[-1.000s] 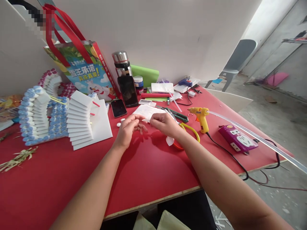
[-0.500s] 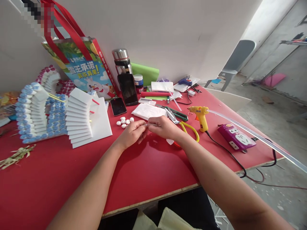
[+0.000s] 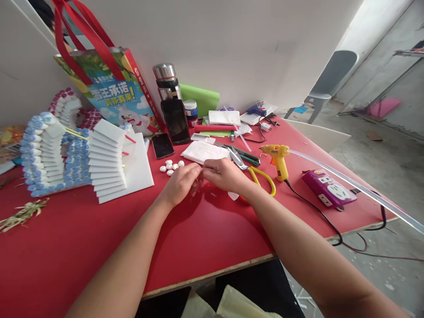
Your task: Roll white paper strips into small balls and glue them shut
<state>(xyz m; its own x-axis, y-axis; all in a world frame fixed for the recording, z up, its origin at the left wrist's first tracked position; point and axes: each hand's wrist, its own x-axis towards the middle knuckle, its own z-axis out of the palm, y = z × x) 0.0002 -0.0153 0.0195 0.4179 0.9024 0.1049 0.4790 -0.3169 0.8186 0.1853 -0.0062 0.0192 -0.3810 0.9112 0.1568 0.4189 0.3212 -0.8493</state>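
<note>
Above the red tabletop, my left hand [image 3: 183,182] and my right hand [image 3: 221,173] meet with fingertips pinched together. A thin white strip showed between them a moment ago; now the fingers mostly hide it. Just beyond my left hand lie several small white rolled balls [image 3: 169,167]. A folded white sheet pack [image 3: 205,151] is behind both hands. Scissors with yellow handles [image 3: 265,176] lie beside my right hand, partly covered by the wrist. A small white petal-shaped piece [image 3: 233,195] rests under the right forearm.
To the right are a yellow glue gun [image 3: 280,161] with a long clear stick and a purple power strip [image 3: 329,189]. At left stand fanned white board pieces [image 3: 107,161] and a blue-and-white ball-covered model [image 3: 41,154]. Phones [image 3: 163,145], a flask [image 3: 166,81] and a bag [image 3: 115,95] stand behind.
The hands have drawn closer together, and the thin white strip between the fingertips has gone out of sight. The view has shifted slightly; the table items stay put.
</note>
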